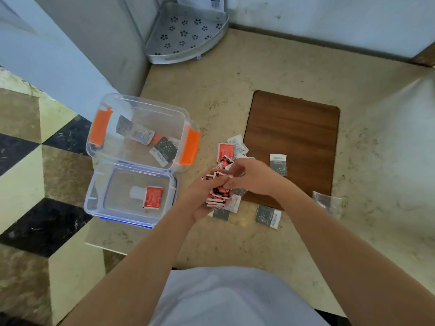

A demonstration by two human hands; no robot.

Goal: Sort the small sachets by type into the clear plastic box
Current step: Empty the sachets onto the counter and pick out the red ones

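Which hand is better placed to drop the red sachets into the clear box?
Probably the left hand. It already grips the stack of red sachets and lies nearer the clear box, which stands on its side. The right hand pinches the top sachet, farther from the box.

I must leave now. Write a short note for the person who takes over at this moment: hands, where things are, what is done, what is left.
Left hand holds a fanned stack of red sachets. Right hand pinches one at the top of that stack.
Box: a few grey sachets inside. Lid, beside it: one red sachet.
Done: some grey ones are boxed, many red ones gathered.
Left: loose sachets on the counter and the wooden board, such as the grey ones at and; put the red stack away.
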